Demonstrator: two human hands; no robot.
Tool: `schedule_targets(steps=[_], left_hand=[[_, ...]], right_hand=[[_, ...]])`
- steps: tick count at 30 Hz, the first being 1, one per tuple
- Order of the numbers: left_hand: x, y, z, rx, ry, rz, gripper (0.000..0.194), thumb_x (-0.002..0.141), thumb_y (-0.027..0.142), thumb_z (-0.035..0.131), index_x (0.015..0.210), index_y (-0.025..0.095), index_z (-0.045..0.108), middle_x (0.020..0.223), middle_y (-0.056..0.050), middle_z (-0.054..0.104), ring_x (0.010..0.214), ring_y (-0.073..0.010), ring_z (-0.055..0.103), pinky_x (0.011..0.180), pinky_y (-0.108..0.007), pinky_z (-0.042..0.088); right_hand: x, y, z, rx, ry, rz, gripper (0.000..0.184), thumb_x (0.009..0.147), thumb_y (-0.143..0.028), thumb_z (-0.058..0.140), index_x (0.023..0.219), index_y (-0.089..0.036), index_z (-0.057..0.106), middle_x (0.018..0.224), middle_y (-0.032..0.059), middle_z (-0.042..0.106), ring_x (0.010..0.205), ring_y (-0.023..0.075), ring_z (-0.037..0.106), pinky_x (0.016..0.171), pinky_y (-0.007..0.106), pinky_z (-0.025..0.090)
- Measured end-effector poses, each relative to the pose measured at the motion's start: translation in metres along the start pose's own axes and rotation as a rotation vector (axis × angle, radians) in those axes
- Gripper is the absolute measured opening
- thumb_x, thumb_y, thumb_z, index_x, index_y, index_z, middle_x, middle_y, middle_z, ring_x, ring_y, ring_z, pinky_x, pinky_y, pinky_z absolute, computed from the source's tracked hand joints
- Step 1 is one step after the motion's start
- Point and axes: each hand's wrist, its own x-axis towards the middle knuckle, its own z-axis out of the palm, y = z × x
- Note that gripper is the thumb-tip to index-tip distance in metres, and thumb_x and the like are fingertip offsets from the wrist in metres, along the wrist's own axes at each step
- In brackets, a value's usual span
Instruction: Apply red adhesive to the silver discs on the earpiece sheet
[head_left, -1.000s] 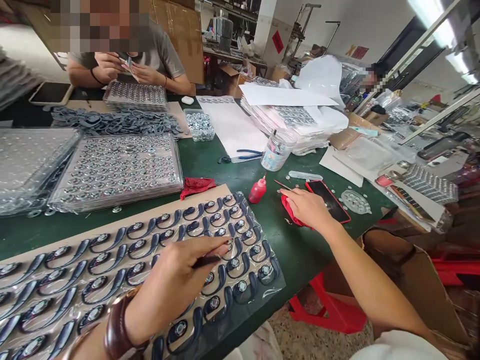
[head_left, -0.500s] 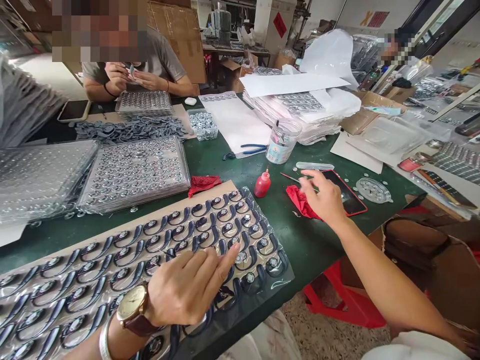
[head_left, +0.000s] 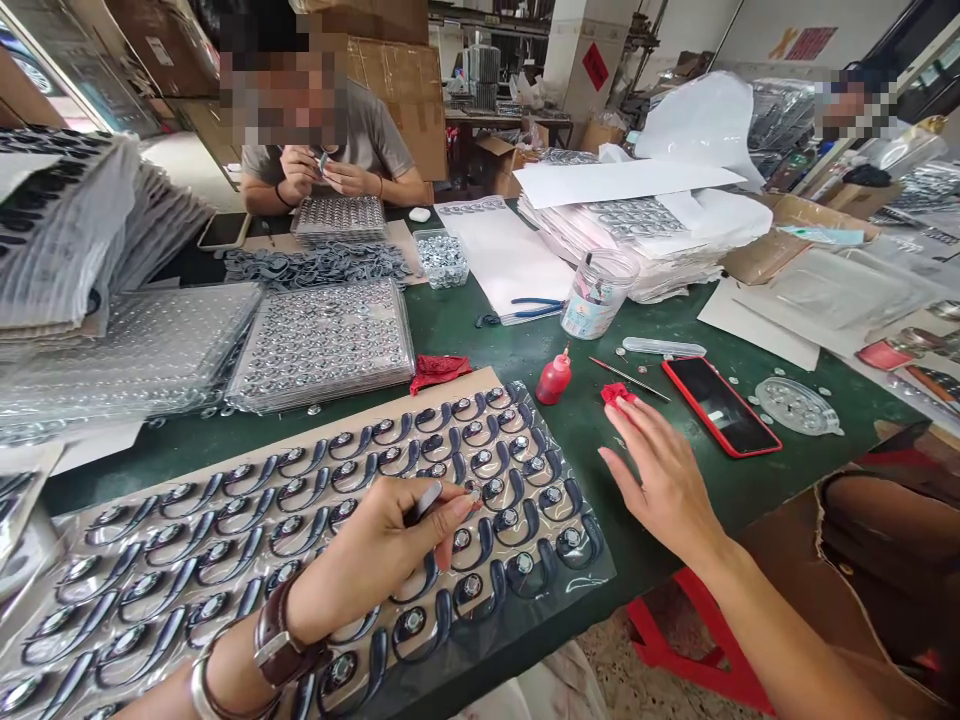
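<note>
My left hand (head_left: 409, 535) is closed over the tray, pinching a dark ear-hook earphone piece (head_left: 427, 500). The piece's grey end sticks up between the fingers, and a small shiny round part shows at the fingertips; the rest is hidden. Beneath lies a clear plastic tray (head_left: 577, 585) with rows of dark ear-hook earphone pieces, each bearing a silver disc. My right hand (head_left: 664, 480) reaches over the green table with its fingers stretched and the thumb apart. Its fingertips touch a crumpled red cloth (head_left: 616, 391), partly covered by the hand.
A red squeeze bottle (head_left: 553, 378), a thin pointed tool (head_left: 630, 380) and a red-edged phone (head_left: 724, 405) lie around my right hand. Behind stand a clear jar (head_left: 600, 295), blue-handled pliers (head_left: 538, 307) and stacked trays (head_left: 322, 340). Across the table, a person (head_left: 367, 135) handles a small part.
My left hand has turned, so the earphone piece now shows in its pinch. My right hand has come down and nearer, onto the red cloth, which looks more bunched. The view has shifted left.
</note>
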Motion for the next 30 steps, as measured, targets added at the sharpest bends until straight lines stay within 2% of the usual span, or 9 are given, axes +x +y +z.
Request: schedule_targets(steps=[3,5,8,10,13,16,22,26,30], left_hand=[[0.001,0.001,0.000,-0.021,-0.050,-0.063,0.049,0.092,0.056,0.046,0.070,0.017,0.065,0.056,0.002,0.061,0.049,-0.0074,0.047,0.053,-0.019,0.039],[0.003,0.002,0.002,0.039,-0.060,-0.056,0.048,0.094,0.055,0.043,0.075,0.017,0.065,0.057,0.002,0.062,0.048,-0.0071,0.045,0.051,-0.019,0.037],[0.007,0.007,0.008,0.195,-0.047,-0.016,0.043,0.095,0.045,0.039,0.073,0.017,0.063,0.057,0.002,0.061,0.048,-0.0076,0.047,0.049,-0.019,0.035],[0.010,0.012,0.012,0.291,-0.022,0.002,0.028,0.090,0.028,0.045,0.071,0.017,0.063,0.060,0.002,0.062,0.053,-0.0089,0.052,0.051,-0.019,0.034],[0.010,0.017,0.014,0.444,0.051,-0.006,0.018,0.073,0.008,0.049,0.074,0.016,0.065,0.068,-0.002,0.066,0.062,-0.0129,0.057,0.055,-0.022,0.033],[0.002,0.016,0.009,0.589,0.126,-0.034,0.019,0.074,0.009,0.049,0.077,0.016,0.066,0.070,-0.007,0.067,0.062,-0.0173,0.059,0.056,-0.025,0.031],[-0.016,0.007,0.009,0.667,0.106,0.041,0.023,0.087,0.019,0.044,0.083,0.020,0.066,0.070,-0.005,0.067,0.062,-0.0179,0.061,0.056,-0.026,0.031],[-0.018,0.003,0.017,0.661,0.093,0.110,0.027,0.091,0.019,0.040,0.082,0.018,0.065,0.074,-0.006,0.069,0.060,-0.0160,0.061,0.055,-0.025,0.032],[-0.022,-0.004,-0.001,0.583,0.083,0.103,0.034,0.097,0.030,0.039,0.079,0.018,0.064,0.066,-0.004,0.066,0.055,-0.0118,0.056,0.053,-0.022,0.034]], right_hand=[[0.014,-0.020,-0.015,0.241,0.132,-0.069,0.042,0.090,-0.009,0.056,0.130,-0.021,0.054,0.086,0.0043,0.072,0.094,0.0210,0.068,0.094,0.040,0.051],[0.027,-0.041,-0.024,0.431,0.090,-0.074,0.042,0.093,-0.007,0.051,0.132,-0.021,0.051,0.088,0.0039,0.072,0.089,0.0169,0.068,0.086,0.032,0.053],[0.049,-0.081,-0.031,0.713,-0.116,-0.106,0.053,0.095,-0.025,0.055,0.143,-0.018,0.035,0.121,0.0121,0.064,0.105,0.0192,0.064,0.090,0.032,0.052],[0.065,-0.106,-0.031,0.785,-0.218,-0.152,0.058,0.096,-0.038,0.053,0.145,-0.016,0.030,0.105,0.0094,0.068,0.086,0.0176,0.066,0.079,0.031,0.054],[0.083,-0.125,-0.033,0.676,-0.463,-0.274,0.051,0.098,-0.027,0.048,0.144,-0.017,0.031,0.092,0.0070,0.071,0.076,0.0183,0.066,0.069,0.030,0.050],[0.088,-0.117,-0.044,0.638,-0.583,-0.307,0.048,0.096,-0.019,0.049,0.142,-0.021,0.035,0.087,0.0035,0.071,0.073,0.0165,0.065,0.066,0.027,0.045],[0.076,-0.096,-0.058,0.578,-0.713,-0.132,0.033,0.097,-0.031,0.053,0.129,-0.027,0.047,0.066,-0.0068,0.063,0.058,0.0121,0.058,0.059,0.023,0.038],[0.062,-0.107,-0.048,0.451,-0.747,-0.261,0.034,0.097,-0.028,0.053,0.130,-0.024,0.046,0.076,-0.0020,0.070,0.063,0.0161,0.064,0.057,0.026,0.039],[0.055,-0.094,-0.047,0.449,-0.640,-0.427,0.028,0.095,-0.010,0.049,0.118,-0.023,0.056,0.093,0.0013,0.070,0.079,0.0155,0.065,0.070,0.028,0.045]])
